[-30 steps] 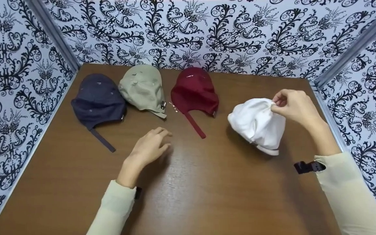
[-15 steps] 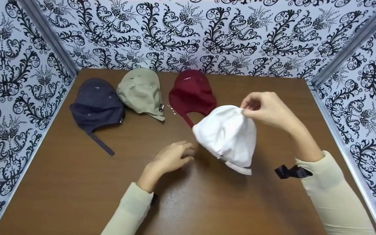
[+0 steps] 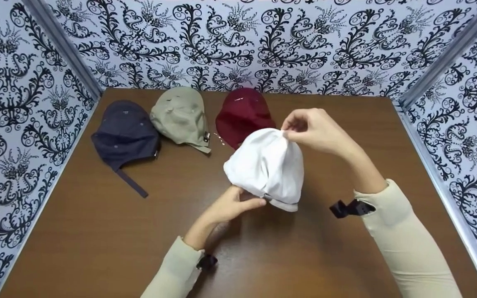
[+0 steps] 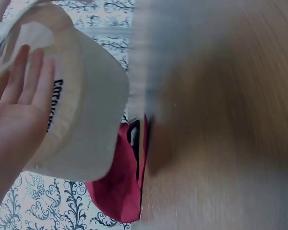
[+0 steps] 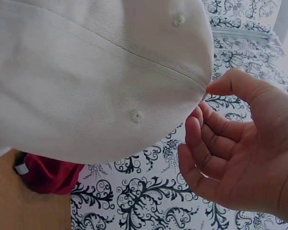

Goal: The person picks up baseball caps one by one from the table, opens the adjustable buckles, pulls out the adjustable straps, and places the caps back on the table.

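A white cap (image 3: pixel 263 165) hangs above the table, tilted, with its crown up. My right hand (image 3: pixel 317 130) pinches the top of the crown between thumb and fingertips; the right wrist view shows this pinch at the cap's seam. From below, my left hand (image 3: pixel 228 205) reaches in at the cap's rim. In the left wrist view its straight fingers (image 4: pixel 31 79) lie inside the cap's opening, near dark lettering on the inner band. The head view shows the left thumb outside, near the back strap. Whether the left fingers press the lining cannot be told.
A navy cap (image 3: pixel 124 132), a khaki cap (image 3: pixel 180 116) and a maroon cap (image 3: pixel 244 114) lie in a row along the back of the brown table (image 3: pixel 110 231). The white cap partly covers the maroon one. Patterned walls (image 3: pixel 238 41) enclose the back and sides.
My right hand has carried the white cap leftward from the table's right side. My left hand has moved right, and its fingers have gone in under the cap's rim.
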A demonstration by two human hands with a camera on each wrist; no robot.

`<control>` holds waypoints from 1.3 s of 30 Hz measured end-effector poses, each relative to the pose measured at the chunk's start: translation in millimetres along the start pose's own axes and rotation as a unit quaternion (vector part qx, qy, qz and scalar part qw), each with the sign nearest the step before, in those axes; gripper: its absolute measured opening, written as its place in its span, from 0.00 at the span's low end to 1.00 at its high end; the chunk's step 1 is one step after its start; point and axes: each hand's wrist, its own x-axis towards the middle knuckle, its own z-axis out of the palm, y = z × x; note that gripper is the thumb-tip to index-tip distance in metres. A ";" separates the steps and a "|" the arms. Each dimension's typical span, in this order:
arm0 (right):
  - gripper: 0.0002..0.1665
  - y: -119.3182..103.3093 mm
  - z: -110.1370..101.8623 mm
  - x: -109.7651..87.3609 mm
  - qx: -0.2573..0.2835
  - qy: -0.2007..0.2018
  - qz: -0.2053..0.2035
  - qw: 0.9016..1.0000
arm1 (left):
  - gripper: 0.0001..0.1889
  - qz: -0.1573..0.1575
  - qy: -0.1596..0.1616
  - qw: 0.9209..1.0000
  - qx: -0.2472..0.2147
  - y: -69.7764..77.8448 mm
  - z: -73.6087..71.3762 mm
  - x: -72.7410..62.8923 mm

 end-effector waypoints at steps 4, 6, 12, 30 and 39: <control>0.08 3.5 2.7 7.3 0.011 0.003 0.001 1.000 | 0.19 0.013 0.027 0.999 -0.044 7.3 0.2 -0.7; 0.09 6.4 4.7 10.2 0.020 0.000 0.003 1.000 | 0.19 0.017 0.036 0.997 -0.070 10.5 0.5 -1.5; 0.12 14.5 12.9 9.3 0.051 -0.010 0.017 0.998 | 0.17 0.036 0.057 0.986 -0.153 19.9 4.0 -2.2; 0.13 0.3 56.6 -95.5 0.198 -0.087 -0.185 0.959 | 0.21 0.047 0.194 0.946 -0.256 34.2 17.5 7.0; 0.24 18.7 133.6 -100.1 0.297 -0.099 -0.044 0.949 | 0.16 0.045 0.239 0.917 -0.315 38.2 23.3 10.2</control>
